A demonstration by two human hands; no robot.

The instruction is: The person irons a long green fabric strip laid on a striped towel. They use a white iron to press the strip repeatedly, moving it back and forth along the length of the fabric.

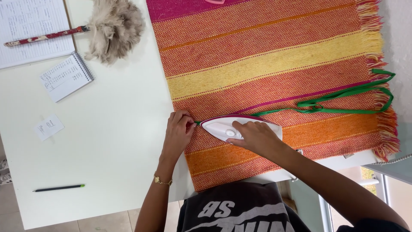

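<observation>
A white and magenta iron rests on a striped orange, yellow and pink woven cloth spread over a white table. My right hand grips the iron's handle from above. A narrow green fabric strip runs from under the iron's tip out to the right, looping near the cloth's fringe. My left hand pinches the strip's end at the cloth's left edge, just left of the iron's tip. A gold bracelet sits on my left wrist.
On the table's left lie a spiral notepad, a small paper slip, a dark pencil, and a large lined notebook with a patterned-handled feather duster across it. The cloth's fringe hangs at the right edge.
</observation>
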